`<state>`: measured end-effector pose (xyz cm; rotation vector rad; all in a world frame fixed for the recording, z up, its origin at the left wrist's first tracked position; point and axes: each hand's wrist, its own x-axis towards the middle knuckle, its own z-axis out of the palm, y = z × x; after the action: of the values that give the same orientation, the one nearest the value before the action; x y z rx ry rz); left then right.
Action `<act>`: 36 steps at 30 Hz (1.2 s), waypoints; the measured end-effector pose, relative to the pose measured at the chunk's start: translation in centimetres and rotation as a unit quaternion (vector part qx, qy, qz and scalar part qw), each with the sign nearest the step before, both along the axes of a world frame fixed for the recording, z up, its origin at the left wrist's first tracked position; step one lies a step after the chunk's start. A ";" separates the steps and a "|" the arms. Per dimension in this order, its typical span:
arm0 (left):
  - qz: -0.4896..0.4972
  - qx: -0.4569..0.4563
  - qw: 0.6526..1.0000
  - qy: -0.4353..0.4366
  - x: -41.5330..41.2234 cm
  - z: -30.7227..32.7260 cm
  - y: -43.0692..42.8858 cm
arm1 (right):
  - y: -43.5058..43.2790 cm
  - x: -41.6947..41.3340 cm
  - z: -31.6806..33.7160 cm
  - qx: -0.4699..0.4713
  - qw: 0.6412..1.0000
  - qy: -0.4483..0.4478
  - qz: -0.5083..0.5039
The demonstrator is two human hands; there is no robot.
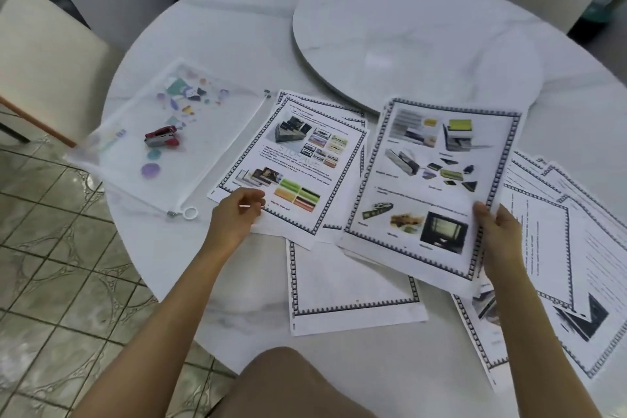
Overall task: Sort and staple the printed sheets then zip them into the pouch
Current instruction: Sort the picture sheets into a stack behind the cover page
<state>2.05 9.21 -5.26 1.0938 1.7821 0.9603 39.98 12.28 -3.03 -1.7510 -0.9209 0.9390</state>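
Printed sheets with dark patterned borders lie spread over a round white table [237, 44]. My right hand [498, 231] grips the right edge of a picture sheet [431, 180], lifted slightly above the others. My left hand [237, 214] rests with curled fingers on the lower left corner of a small stack of picture sheets [298, 163]. A clear zip pouch [163, 136] with coloured prints lies at the left, its white zipper ring [190, 213] near my left hand. A red stapler [162, 140] sits on the pouch.
More text sheets [556, 234] fan out at the right, and a mostly blank bordered sheet [353, 285] lies near the front edge. A round turntable [417, 41] fills the table's far middle. Pale chairs [44, 61] stand around it. Tiled floor is at the left.
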 end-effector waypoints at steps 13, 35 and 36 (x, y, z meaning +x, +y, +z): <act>-0.033 0.011 0.959 0.281 -3.8 0.0 5.3 | -1.9 -0.7 -1.1 -0.057 0.995 -0.020 -0.078; -0.102 -0.084 0.926 0.354 -5.3 -0.6 10.1 | -2.1 -6.2 -0.9 -0.045 0.984 0.027 -0.169; -0.103 -0.084 0.927 0.350 -5.4 -0.7 10.2 | -2.1 -6.4 -0.7 -0.038 0.984 0.035 -0.172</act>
<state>-3.30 19.44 -5.91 1.5990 2.1898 0.2776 33.56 10.14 -3.77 -1.8549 -0.5194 0.8103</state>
